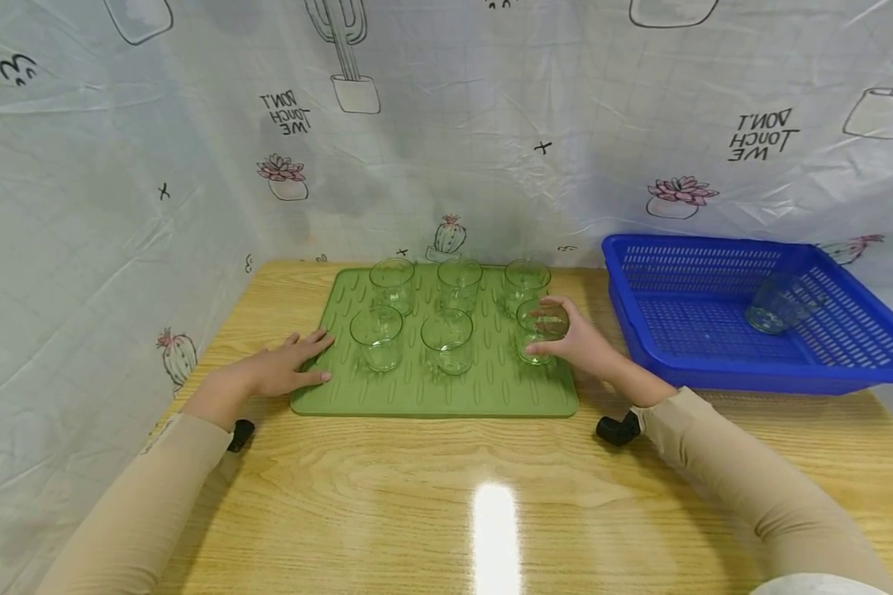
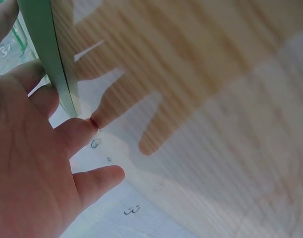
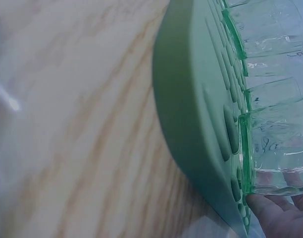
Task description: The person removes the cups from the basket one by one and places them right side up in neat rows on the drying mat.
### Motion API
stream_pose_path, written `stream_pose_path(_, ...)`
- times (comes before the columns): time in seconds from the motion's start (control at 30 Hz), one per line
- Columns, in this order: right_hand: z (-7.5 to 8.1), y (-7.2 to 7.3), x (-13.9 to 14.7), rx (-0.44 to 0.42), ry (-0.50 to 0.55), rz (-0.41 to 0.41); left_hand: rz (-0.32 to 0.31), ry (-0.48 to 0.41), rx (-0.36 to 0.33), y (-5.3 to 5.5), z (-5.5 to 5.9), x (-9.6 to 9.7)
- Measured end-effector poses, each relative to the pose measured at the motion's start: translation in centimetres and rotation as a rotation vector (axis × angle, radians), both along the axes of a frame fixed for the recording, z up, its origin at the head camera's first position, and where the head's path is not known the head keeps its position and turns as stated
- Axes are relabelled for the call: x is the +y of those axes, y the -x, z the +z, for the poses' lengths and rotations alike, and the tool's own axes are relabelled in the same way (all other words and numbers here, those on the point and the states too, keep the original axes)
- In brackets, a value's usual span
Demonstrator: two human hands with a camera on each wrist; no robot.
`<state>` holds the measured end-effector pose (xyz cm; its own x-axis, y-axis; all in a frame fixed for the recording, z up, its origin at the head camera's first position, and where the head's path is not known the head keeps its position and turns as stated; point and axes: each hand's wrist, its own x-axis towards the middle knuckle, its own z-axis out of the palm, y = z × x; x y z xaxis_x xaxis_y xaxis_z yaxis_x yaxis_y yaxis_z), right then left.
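Several clear glasses stand upright in two rows on a green ridged drying mat (image 1: pixel 417 401). My right hand (image 1: pixel 582 340) holds the front right glass (image 1: pixel 533 343), thumb on its near side and fingers round the far side. In the right wrist view, the base of that glass (image 3: pixel 246 153) sits on or very near the mat, with fingertips (image 3: pixel 263 206) against its side. At the mat's left edge my left hand (image 1: pixel 279 368) lies with spread fingers, touching the mat. The left wrist view shows its palm (image 2: pixel 27 148) beside the mat's edge (image 2: pixel 47 54).
To the right stands a blue plastic basket (image 1: pixel 714 370) with another clear glass (image 1: pixel 770 310) lying tilted inside. A printed curtain (image 1: pixel 446 149) hangs behind and along the left of the wooden table (image 1: pixel 387 496). Black wrist devices (image 1: pixel 618 430) show at both cuffs.
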<state>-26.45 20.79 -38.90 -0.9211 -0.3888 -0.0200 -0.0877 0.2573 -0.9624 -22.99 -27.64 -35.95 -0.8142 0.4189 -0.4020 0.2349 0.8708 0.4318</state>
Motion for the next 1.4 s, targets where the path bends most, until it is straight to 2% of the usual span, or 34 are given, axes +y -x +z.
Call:
stream_pose_path(0.4,0.1,-0.1,0.4,0.012,0.015,0.024,0.000,0.006,-0.003,0.2,-0.2,-0.1)
stream_pose_path(0.83,1.4,-1.0,1.0,0.174,-0.036,0.001,0.008,0.011,0.002,0.0,0.0,-0.1)
stream_pose_path(1.1,2.3,-2.0,0.7,0.287,-0.064,-0.083,0.008,0.010,0.002,-0.1,0.2,0.0)
stream_pose_path(1.27,3.4,-2.5,0.5,0.323,-0.049,-0.121,0.007,0.009,-0.002,-0.1,0.2,0.0)
stream_pose_path(1.4,4.3,-2.9,0.5,0.332,-0.038,-0.111,0.004,0.011,0.001,0.0,0.1,-0.1)
